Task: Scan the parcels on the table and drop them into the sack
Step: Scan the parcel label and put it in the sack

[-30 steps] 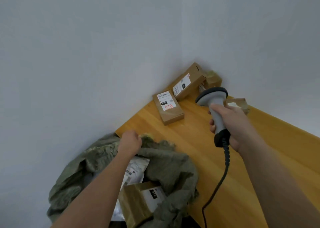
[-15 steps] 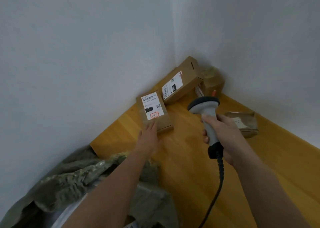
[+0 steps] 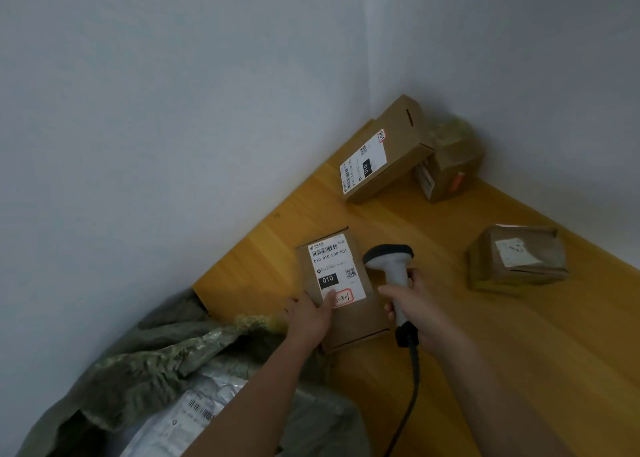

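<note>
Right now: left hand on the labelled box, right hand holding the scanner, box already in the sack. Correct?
Not quite. The head view shows the labelled box on the wooden table, beside the sack, not in it. The left hand rests on it; the right hand grips the scanner.

A flat cardboard parcel [image 3: 341,292] lies on the wooden desk [image 3: 485,352], its white label facing up. The left hand [image 3: 310,312] rests on its near left corner, fingers laid straight across the label's lower edge. The right hand [image 3: 414,306] grips a grey scanner [image 3: 393,273] by the handle, its dark head just beside the label; a black cable [image 3: 408,404] trails toward the viewer. A green sack [image 3: 149,363] sags at the desk's left end with a silver mailer [image 3: 194,411] inside. Three more parcels sit farther back: a labelled box [image 3: 384,150] by the wall, a taped box [image 3: 453,160] touching it in the corner, and a wrapped packet [image 3: 517,257] to the right
</note>
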A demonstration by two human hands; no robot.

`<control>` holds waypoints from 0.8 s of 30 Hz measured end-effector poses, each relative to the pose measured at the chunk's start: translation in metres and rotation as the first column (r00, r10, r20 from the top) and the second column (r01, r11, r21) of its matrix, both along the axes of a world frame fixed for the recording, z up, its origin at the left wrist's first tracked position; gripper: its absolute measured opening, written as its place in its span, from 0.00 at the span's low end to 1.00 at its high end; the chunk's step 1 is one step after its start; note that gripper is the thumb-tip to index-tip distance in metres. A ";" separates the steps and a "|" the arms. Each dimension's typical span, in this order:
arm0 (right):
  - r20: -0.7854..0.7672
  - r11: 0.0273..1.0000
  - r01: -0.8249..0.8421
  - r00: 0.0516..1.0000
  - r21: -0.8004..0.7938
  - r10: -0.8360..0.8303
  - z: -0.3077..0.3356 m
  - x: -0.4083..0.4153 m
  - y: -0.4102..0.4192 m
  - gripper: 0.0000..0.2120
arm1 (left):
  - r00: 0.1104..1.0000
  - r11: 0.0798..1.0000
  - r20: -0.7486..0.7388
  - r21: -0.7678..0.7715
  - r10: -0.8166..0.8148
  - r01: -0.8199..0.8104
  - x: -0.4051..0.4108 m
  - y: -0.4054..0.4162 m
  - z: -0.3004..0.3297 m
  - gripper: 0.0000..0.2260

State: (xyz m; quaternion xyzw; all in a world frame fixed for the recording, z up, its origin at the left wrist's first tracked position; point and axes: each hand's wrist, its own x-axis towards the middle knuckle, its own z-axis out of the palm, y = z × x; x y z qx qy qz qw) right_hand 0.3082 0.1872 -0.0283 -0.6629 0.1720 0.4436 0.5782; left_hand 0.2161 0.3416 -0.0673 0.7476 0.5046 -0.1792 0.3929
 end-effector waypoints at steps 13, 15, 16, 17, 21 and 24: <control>0.228 0.992 0.118 0.966 0.038 -0.124 0.075 -0.039 -0.004 0.22 | 0.937 0.748 0.219 -0.661 0.273 -0.064 -0.012 0.017 0.089 0.36; 0.276 0.991 0.128 0.951 0.046 -0.136 0.090 -0.052 -0.001 0.21 | 0.938 0.753 0.247 -0.657 0.244 -0.023 -0.026 0.021 0.103 0.33; 0.299 0.991 0.124 0.945 0.050 -0.133 0.098 -0.059 0.000 0.21 | 0.935 0.750 0.262 -0.661 0.240 -0.007 -0.034 0.024 0.110 0.31; 0.322 0.991 0.117 0.938 0.058 -0.129 0.107 -0.067 0.001 0.21 | 0.929 0.747 0.279 -0.665 0.244 0.004 -0.042 0.027 0.115 0.31; 0.390 0.989 0.110 0.910 0.100 -0.141 0.139 -0.103 0.003 0.20 | 0.881 0.713 0.356 -0.700 0.312 0.030 -0.079 0.035 0.137 0.29; 0.420 0.982 0.143 0.889 0.123 -0.183 0.156 -0.130 0.000 0.19 | 0.838 0.714 0.406 -0.700 0.363 0.030 -0.106 0.038 0.147 0.24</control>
